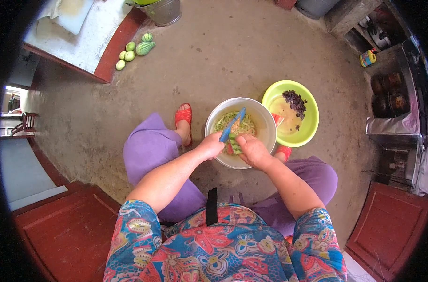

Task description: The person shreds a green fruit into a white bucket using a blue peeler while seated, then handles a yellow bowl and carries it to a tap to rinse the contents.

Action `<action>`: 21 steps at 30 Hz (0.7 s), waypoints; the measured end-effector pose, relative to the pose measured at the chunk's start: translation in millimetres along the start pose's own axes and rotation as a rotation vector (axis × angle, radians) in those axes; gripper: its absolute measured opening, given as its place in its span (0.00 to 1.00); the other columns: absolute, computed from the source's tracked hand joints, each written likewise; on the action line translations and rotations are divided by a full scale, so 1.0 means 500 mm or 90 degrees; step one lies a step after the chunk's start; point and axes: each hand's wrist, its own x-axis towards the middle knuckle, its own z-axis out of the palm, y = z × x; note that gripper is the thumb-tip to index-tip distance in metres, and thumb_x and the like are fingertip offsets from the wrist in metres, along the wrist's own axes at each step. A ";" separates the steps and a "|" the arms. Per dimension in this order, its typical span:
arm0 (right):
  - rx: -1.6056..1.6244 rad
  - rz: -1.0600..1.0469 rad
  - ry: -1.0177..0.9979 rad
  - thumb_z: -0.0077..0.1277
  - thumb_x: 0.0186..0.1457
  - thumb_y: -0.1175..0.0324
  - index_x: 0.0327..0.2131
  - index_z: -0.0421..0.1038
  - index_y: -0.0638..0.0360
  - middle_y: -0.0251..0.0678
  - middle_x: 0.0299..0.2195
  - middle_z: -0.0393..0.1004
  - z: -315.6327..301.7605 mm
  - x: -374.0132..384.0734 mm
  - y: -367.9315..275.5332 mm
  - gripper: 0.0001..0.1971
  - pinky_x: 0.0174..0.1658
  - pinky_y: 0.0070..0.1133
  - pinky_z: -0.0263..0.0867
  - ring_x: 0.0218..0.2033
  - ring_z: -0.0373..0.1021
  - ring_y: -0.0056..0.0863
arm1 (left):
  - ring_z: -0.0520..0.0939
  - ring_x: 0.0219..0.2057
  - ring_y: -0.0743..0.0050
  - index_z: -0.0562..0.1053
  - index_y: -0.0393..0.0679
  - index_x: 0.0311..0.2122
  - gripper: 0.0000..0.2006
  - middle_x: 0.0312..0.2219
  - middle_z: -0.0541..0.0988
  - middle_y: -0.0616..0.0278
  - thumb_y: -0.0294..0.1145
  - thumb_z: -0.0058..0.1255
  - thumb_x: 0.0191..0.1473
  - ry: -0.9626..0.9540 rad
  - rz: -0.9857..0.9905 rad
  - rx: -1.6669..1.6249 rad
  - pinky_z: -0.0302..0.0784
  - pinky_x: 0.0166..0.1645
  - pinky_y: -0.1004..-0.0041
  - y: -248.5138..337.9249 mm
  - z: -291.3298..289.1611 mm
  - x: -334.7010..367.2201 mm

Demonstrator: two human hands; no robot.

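My left hand (211,145) is closed round the end of a blue hand grater (226,132), which slants over a white basin (272,141). My right hand (254,151) grips a piece of watermelon rind (233,146), striped green with some red flesh, close against the lower part of the grater. Pale green shreds (222,123) lie in the basin below. Beside it on the right, a yellow-green basin (313,129) contains dark pieces (295,102) in liquid, of a kind I cannot make out. A red watermelon piece (278,119) shows where the two basins meet.
Several green melons (130,55) lie on the floor by a red-edged platform (109,58). A metal bucket (164,13) stands behind them. A yellow jug (367,58) is at the right, near a stove-like unit (388,129). My red sandals (183,117) flank the white basin.
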 end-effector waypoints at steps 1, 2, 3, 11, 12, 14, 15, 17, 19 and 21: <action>-0.038 0.054 -0.016 0.49 0.41 0.72 0.34 0.59 0.63 0.48 0.32 0.68 0.018 0.004 0.024 0.15 0.38 0.32 0.65 0.37 0.66 0.43 | 0.62 0.08 0.80 0.62 0.45 0.42 0.14 0.14 0.65 0.64 0.23 0.35 0.46 -0.018 0.000 0.000 0.55 0.09 0.77 -0.003 0.007 0.002; -0.074 0.111 -0.035 0.49 0.42 0.71 0.33 0.60 0.63 0.47 0.31 0.68 0.043 0.007 0.056 0.13 0.37 0.31 0.65 0.36 0.66 0.43 | 0.62 0.08 0.80 0.62 0.45 0.42 0.15 0.14 0.65 0.64 0.23 0.35 0.46 -0.039 -0.003 -0.001 0.55 0.10 0.77 -0.008 0.016 0.001; -0.089 0.127 0.030 0.47 0.44 0.70 0.31 0.60 0.62 0.47 0.31 0.68 0.066 0.002 0.121 0.10 0.36 0.31 0.65 0.36 0.67 0.42 | 0.62 0.08 0.80 0.62 0.45 0.42 0.15 0.15 0.65 0.64 0.23 0.35 0.46 -0.056 0.009 0.018 0.56 0.10 0.77 -0.002 0.029 0.000; -0.153 -0.016 -0.005 0.44 0.47 0.68 0.32 0.61 0.61 0.45 0.29 0.66 0.058 0.018 -0.014 0.10 0.37 0.31 0.65 0.34 0.67 0.41 | 0.63 0.09 0.78 0.62 0.44 0.44 0.16 0.15 0.66 0.64 0.23 0.34 0.46 0.000 -0.016 0.001 0.58 0.11 0.76 0.006 0.002 0.010; -0.165 0.031 -0.042 0.42 0.48 0.69 0.32 0.60 0.63 0.47 0.30 0.66 0.067 0.033 0.004 0.09 0.37 0.30 0.65 0.35 0.66 0.41 | 0.64 0.09 0.78 0.63 0.43 0.43 0.16 0.15 0.66 0.64 0.23 0.35 0.46 0.002 0.011 0.033 0.58 0.11 0.76 0.002 0.008 0.011; -0.194 0.197 -0.039 0.40 0.48 0.71 0.32 0.60 0.63 0.46 0.30 0.67 0.052 0.040 0.062 0.07 0.34 0.30 0.66 0.33 0.68 0.40 | 0.64 0.09 0.77 0.63 0.42 0.41 0.14 0.15 0.66 0.64 0.23 0.35 0.46 -0.004 0.072 0.097 0.59 0.12 0.75 -0.013 0.035 0.011; -0.221 0.254 0.000 0.41 0.48 0.71 0.33 0.60 0.63 0.46 0.29 0.68 0.069 0.039 0.114 0.08 0.33 0.30 0.67 0.33 0.68 0.40 | 0.65 0.10 0.76 0.63 0.42 0.40 0.14 0.15 0.66 0.64 0.23 0.35 0.45 -0.011 0.100 0.104 0.60 0.12 0.75 -0.017 0.045 0.014; -0.197 0.260 0.012 0.41 0.47 0.72 0.33 0.60 0.63 0.46 0.29 0.68 0.068 0.038 0.122 0.08 0.32 0.29 0.68 0.31 0.69 0.39 | 0.66 0.11 0.76 0.63 0.42 0.39 0.13 0.14 0.66 0.63 0.22 0.36 0.45 -0.001 0.134 0.141 0.62 0.13 0.74 -0.034 0.052 0.016; -0.162 0.236 -0.026 0.41 0.46 0.73 0.34 0.60 0.65 0.49 0.27 0.69 0.069 0.047 0.079 0.10 0.31 0.28 0.69 0.29 0.70 0.40 | 0.67 0.11 0.75 0.63 0.42 0.39 0.13 0.15 0.67 0.62 0.22 0.36 0.44 0.030 0.095 0.144 0.63 0.14 0.73 -0.044 0.037 0.034; -0.154 0.171 -0.014 0.39 0.46 0.74 0.34 0.59 0.66 0.51 0.27 0.69 0.080 0.048 0.005 0.10 0.30 0.29 0.69 0.29 0.70 0.41 | 0.68 0.11 0.73 0.63 0.41 0.39 0.13 0.15 0.68 0.61 0.22 0.35 0.44 0.046 0.068 0.145 0.64 0.16 0.72 0.003 0.023 0.024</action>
